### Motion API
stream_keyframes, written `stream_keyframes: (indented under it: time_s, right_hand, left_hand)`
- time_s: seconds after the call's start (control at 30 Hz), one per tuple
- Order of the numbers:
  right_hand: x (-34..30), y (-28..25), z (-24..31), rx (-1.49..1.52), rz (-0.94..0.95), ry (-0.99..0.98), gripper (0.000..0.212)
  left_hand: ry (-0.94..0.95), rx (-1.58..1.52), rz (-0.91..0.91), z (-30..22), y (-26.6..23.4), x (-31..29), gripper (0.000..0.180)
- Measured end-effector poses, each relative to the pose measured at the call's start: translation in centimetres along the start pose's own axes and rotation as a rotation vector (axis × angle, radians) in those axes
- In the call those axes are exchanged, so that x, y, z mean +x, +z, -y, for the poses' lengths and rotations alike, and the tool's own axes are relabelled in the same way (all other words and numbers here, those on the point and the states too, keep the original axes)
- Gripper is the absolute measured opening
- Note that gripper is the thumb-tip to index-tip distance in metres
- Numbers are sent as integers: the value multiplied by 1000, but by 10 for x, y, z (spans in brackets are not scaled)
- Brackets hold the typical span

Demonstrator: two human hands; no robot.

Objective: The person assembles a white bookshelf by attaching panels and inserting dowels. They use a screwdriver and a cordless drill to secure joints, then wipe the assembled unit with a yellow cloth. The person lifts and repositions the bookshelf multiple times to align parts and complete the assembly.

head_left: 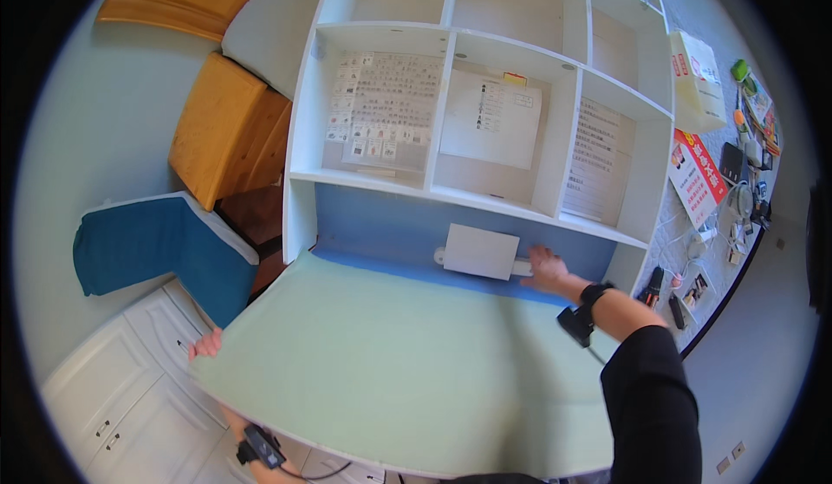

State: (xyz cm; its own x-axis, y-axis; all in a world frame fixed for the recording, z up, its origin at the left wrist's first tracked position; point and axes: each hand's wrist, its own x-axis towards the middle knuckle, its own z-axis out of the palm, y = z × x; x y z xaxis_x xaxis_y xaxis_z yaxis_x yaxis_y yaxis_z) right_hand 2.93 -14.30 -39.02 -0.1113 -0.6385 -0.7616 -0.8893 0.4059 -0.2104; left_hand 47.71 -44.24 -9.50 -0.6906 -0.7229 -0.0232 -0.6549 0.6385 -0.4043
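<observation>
The white panel (481, 252) sits at the far edge of the desktop (347, 354), in front of the blue backing (381, 215); it is a flat, matt oblong with crisp corners, and whether it is fixed there or loose cannot be told. It looks light, stiff and rather smooth, so it should ask for little force, and 2 opposite edges would seem a safer hold than its broad face. A small white end piece (522, 267) shows at its right. The right hand (549, 272) reaches over the far right of the desktop beside that piece, fingers loosely extended and not closed around anything visible; I cannot tell whether the fingertips touch it. The left hand (206, 345) has its fingers curled over the left rim of the desktop, thumb hidden, so how firmly it clasps is unclear. The desktop itself is a broad, pale green, rigid-looking sheet with a thin edge, probably heavy and best held by its rim. Beyond the desktop rises a white shelf unit (441, 103) of square-edged compartments, 3 of them backed with thin, flat papers (490, 124). Left of the desktop are a soft-looking teal chair cover (178, 250) and warm-toned wooden furniture (212, 133).
</observation>
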Motion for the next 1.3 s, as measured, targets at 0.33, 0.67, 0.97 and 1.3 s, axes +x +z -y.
stream_keyframes:
  time_s: [0.33, 0.67, 0.97, 1.3]
  right_hand:
    - [5, 12, 4, 47, -23, -222, 35]
    - [-239, -173, -158, 1328, 356, 221, 41]
    - [-272, -131, -323, 1651, -459, 715, 55]
    - [-203, -85, -351, 1731, -440, 664, 70]
  left_hand:
    - [-165, -150, 259, 21, 14, 8, 9]
    - [-403, -278, 562, 52, 66, 0, 11]
    - [-228, -417, 164, 53, 49, 0, 19]
    - [-261, -626, 91, 43, 22, -5, 24]
